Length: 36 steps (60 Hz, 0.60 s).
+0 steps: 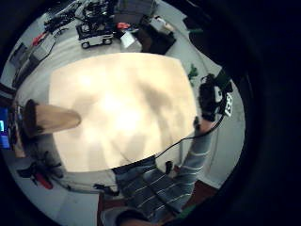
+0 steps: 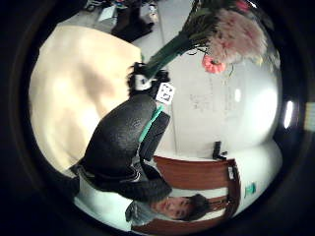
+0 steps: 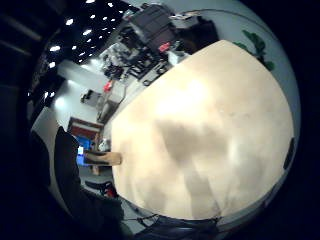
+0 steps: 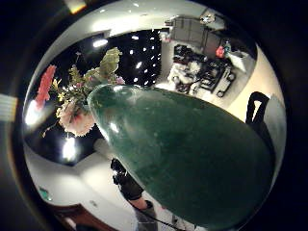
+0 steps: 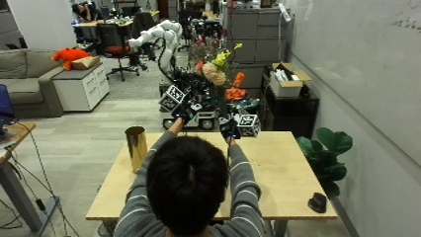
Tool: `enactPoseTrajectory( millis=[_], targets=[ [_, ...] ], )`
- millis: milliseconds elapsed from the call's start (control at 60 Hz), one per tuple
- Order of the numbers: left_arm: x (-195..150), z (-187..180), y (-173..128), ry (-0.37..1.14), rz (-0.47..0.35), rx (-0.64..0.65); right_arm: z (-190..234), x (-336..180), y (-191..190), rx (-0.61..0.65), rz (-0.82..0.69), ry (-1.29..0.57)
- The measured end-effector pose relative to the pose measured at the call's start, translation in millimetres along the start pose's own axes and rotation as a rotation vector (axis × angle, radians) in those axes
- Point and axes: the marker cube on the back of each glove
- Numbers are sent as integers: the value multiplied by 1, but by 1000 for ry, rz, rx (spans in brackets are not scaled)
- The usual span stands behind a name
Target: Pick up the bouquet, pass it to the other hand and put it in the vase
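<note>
Both of your hands are raised above the far edge of the table [image 5: 276, 163], well up off its light wooden top. Your right hand [image 5: 231, 131] grasps the bouquet [image 5: 220, 74] by its dark green stems, low down; the blooms — pink, cream, orange, yellow — stand upright above the fist. In the right thumb side palm view the green wrap of the stems [image 4: 192, 159] fills most of the frame, right against the palm, with the flower heads [image 4: 77, 110] beyond it. Your left hand [image 5: 185, 112] hangs just beside the bouquet, on its left, slightly higher than the right. Whether its fingers touch the stems, you cannot tell from these views; the fingers themselves are not readable.

From the left thumb side palm view, the other gloved hand [image 2: 145, 78] sits at the base of the stems, flowers [image 2: 231, 34] fanning out past it.

One gold vase [image 5: 137, 141] stands upright on the table near its left edge, well apart from the bouquet and both hands. A small black object [image 5: 317, 202] lies near the table's right front corner. A green potted plant [image 5: 325, 148] stands on the floor just beside the table's right side.
</note>
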Motion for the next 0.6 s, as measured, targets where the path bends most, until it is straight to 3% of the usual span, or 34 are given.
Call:
enactPoseTrajectory(
  millis=[33, 100, 133, 183, 233, 266, 316, 450, 533, 600],
  targets=[
    [7, 5, -7, 45, 9, 34, 10, -7, 10, -36, 52, 21],
    [17, 10, -27, 110, 188, 172, 31, -44, 40, -141, 145, -131],
    [24, 12, -29, 180, 137, 245, 43, -53, 48, -149, 99, -173],
    [32, 13, -25, 327, -20, 321, 62, -60, 56, -116, -41, -199],
    [37, 12, -24, 439, 5, 396, 77, -66, 76, -165, -21, -220],
    [34, 11, -24, 481, -24, 460, 87, -67, 91, -203, 27, -233],
    [19, 7, -25, 470, -93, 584, 99, -66, 102, -199, 22, -247],
    [-9, -18, -18, 295, -95, 781, 126, -70, 127, -320, -26, -250],
    [-10, -40, -11, 295, -97, 789, 136, -84, 136, -467, -174, -301],
    [-17, -70, -9, 253, -117, 812, 136, -89, 142, -597, -144, -309]
  ],
)
